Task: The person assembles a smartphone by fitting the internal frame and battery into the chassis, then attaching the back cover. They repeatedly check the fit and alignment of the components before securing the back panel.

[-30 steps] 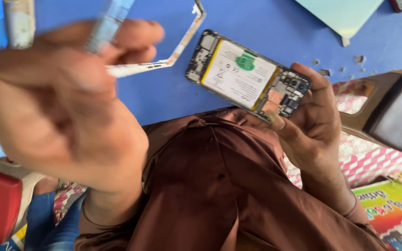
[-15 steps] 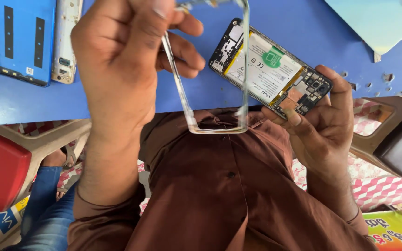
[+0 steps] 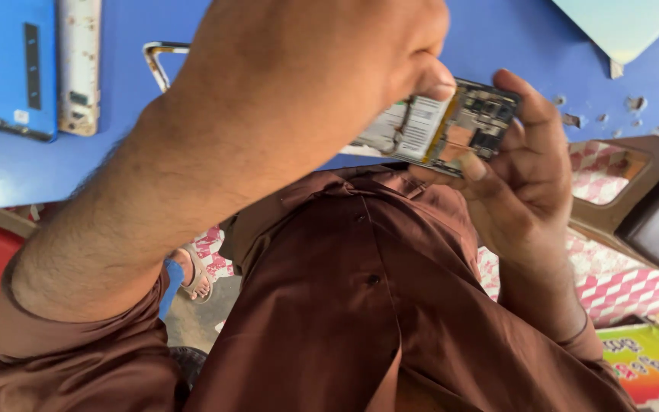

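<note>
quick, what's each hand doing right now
Left hand: fingers curled, thumb tip on the opened phone; a grip cannot be told.
Right hand: closed on the opened phone, holding it up.

The left hand (image 3: 306, 84) and its forearm fill the middle of the view and block the way to most of the blue table (image 3: 131, 137). The right hand (image 3: 528, 175) holds the opened phone (image 3: 440, 126) just above the table's near edge, closing the gap there. On the table's left, a blue panel (image 3: 9, 69), a white strip (image 3: 79, 65) and a thin metal frame (image 3: 158, 65) stand close together. Bare table shows between the frame and the forearm. Small screws (image 3: 600, 114) dot the right part.
</note>
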